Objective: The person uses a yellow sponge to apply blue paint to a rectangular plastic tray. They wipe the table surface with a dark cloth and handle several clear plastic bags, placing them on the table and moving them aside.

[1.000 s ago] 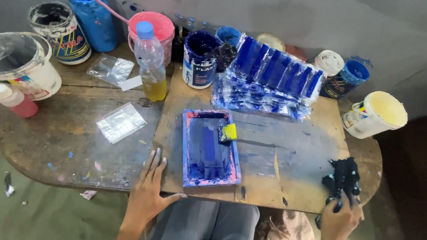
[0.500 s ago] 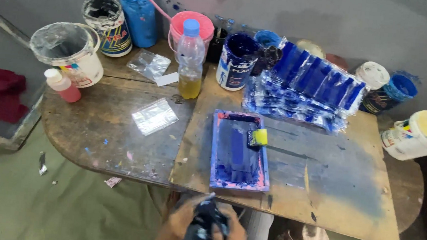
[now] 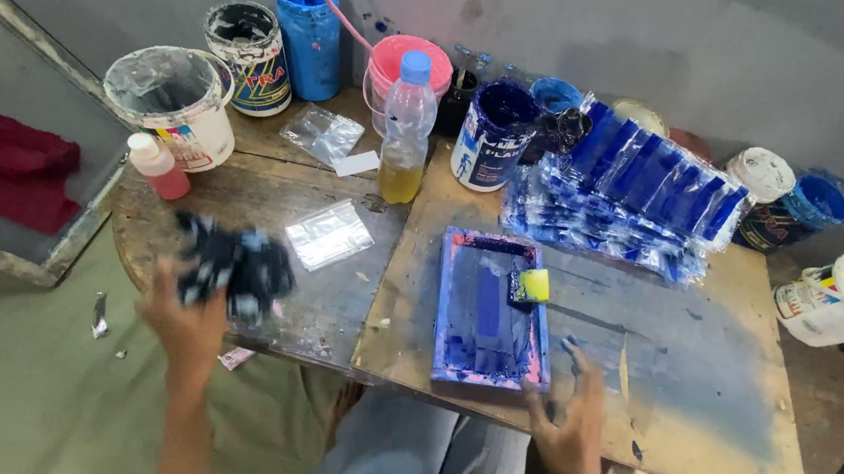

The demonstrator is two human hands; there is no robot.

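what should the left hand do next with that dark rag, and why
Probably set the dark rag down on the bare table: the left hand holds it bunched at the left edge, while the right hand rests by the blue-inked frame.

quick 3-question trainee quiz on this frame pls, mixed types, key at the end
1. True or false: the left hand holds a dark, ink-stained rag over the round table.
2. Where does the right hand rest? A) on the plastic bottle B) on the wooden board beside the blue screen frame C) inside the white bucket
3. Fill in: the tool with the yellow head lies across the frame's ____ edge.

Key: 1 true; 2 B; 3 right
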